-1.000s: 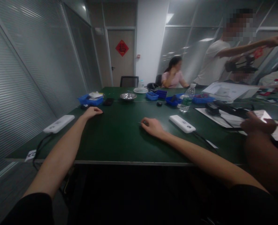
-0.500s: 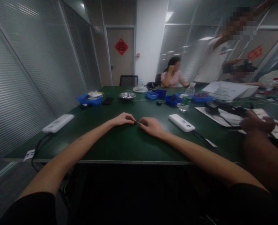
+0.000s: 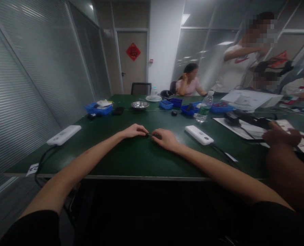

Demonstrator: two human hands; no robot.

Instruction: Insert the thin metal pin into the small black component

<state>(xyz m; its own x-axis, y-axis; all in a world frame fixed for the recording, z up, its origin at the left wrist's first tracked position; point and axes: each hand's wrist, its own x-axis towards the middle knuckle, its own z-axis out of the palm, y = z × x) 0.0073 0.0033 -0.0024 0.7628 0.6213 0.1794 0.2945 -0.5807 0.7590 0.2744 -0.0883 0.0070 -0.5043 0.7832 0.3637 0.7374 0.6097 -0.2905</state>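
Right hand (image 3: 168, 140) is clamped on a dark tool (image 3: 157, 136), thin shaft toward the small piece (image 3: 147, 134) pinched by the left hand (image 3: 132, 131) alongside, seemingly needing steady alignment.

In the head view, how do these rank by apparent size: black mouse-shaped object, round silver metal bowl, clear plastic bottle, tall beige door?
Tall beige door
Clear plastic bottle
Round silver metal bowl
Black mouse-shaped object

A black left sleeve (image 3: 31, 227) is ending well back from the bare left hand (image 3: 134, 131); a black right sleeve (image 3: 272, 218) is similarly ending behind the bare right hand (image 3: 165, 138).
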